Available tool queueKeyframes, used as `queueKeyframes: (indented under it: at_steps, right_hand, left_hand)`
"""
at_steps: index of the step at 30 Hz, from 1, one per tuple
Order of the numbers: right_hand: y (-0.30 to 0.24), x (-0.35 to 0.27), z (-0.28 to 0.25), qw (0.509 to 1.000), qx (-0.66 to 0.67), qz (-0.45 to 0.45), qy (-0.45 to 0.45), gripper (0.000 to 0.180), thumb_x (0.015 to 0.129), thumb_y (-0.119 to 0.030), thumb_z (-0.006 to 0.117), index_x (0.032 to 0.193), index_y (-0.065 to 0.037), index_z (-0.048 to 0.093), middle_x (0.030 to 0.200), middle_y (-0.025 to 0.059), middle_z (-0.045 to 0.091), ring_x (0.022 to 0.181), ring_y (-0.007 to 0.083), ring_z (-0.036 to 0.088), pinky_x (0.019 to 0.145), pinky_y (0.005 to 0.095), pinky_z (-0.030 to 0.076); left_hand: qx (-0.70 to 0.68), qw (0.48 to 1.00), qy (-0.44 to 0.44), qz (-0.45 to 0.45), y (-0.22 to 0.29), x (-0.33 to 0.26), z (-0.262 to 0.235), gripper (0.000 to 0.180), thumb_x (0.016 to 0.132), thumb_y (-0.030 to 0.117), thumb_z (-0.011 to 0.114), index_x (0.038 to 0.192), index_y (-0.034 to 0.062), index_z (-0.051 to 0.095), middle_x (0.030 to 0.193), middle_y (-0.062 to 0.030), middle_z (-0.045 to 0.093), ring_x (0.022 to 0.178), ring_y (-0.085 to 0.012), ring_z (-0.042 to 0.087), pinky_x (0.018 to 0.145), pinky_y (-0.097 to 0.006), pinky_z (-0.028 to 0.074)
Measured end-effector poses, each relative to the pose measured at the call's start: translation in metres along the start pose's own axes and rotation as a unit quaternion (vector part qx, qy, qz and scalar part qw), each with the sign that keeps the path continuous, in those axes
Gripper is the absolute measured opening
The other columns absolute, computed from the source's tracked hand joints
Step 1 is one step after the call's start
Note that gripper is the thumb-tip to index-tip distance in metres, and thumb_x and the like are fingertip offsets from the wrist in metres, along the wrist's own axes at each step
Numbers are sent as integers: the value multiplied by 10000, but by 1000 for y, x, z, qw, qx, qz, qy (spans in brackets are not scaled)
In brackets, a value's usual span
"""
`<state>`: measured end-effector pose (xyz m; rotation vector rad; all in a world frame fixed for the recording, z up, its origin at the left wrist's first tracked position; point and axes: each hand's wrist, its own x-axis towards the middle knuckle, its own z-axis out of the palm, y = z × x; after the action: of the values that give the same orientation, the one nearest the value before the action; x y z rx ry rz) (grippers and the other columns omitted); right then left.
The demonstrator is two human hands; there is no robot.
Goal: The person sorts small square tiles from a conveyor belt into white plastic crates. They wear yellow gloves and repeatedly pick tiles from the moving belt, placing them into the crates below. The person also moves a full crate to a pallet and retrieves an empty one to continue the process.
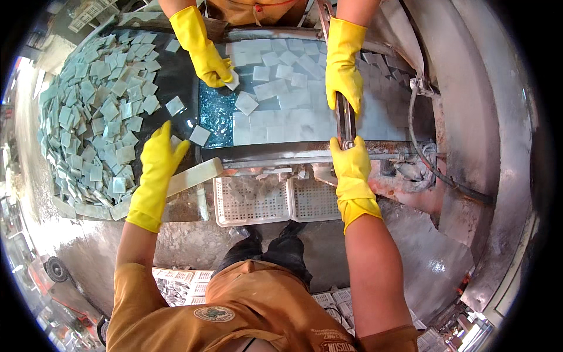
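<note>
My left hand [157, 161], in a yellow rubber glove, reaches over the dark surface beside the tile pile. Its thumb and forefinger are apart, with a small pale tile [176, 141] partly showing between them. A loose square tile [200, 135] lies just to its right. My right hand [353, 167], gloved the same, is closed on the near end of a metal bar [346, 122] lying across the tiled bed. Rows of pale square tiles [264, 126] lie flat on that bed, left of the bar. Loose tiles are scattered on its far part.
Across from me, a co-worker's gloved hand [214, 64] holds a tile; the other [345, 76] grips the bar's far part. A heap of greenish tiles [99, 111] is at left. White plastic baskets [252, 202] hang below the near edge. A hose [419, 144] curves at right.
</note>
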<state>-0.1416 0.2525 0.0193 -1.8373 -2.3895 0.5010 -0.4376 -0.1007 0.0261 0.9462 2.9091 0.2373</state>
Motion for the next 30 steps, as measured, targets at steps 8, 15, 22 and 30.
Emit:
queueKeyframes:
  at_steps: [8, 15, 22, 30]
  right_hand:
    - [0, 2, -6, 999, 10, 3, -39, 603, 881, -567, 736, 1156, -35, 666, 1105, 231, 748, 1021, 449, 730, 899, 523, 581]
    - [-5, 0, -10, 999, -3, 2, -40, 596, 879, -562, 739, 1141, -32, 667, 1109, 238, 745, 1014, 456, 728, 896, 524, 581]
    - [0, 2, 2, 1000, -12, 3, -16, 639, 848, -590, 769, 1152, -37, 675, 1084, 214, 757, 994, 441, 732, 853, 508, 576]
    - [0, 1, 0, 1000, -3, 6, -12, 633, 852, -578, 771, 1170, -39, 671, 1058, 219, 761, 995, 439, 735, 848, 511, 577]
  left_hand:
    - [-32, 999, 5, 16, -55, 3, 37, 477, 880, 217, 830, 1291, 44, 658, 1134, -196, 694, 1092, -424, 665, 903, -493, 550]
    - [-64, 987, -148, -5, -22, 51, 32, 658, 842, 335, 846, 1398, 52, 637, 1290, -228, 692, 1201, -422, 670, 1001, -486, 548]
    - [22, 986, -159, -43, 27, 30, 16, 1083, 779, 468, 919, 1582, -40, 399, 1294, -275, 675, 1196, -447, 673, 974, -479, 565]
    - [-9, 966, -203, 158, 32, 65, 34, 927, 797, 266, 914, 1550, -1, 445, 1359, -259, 639, 1275, -437, 624, 1036, -448, 539]
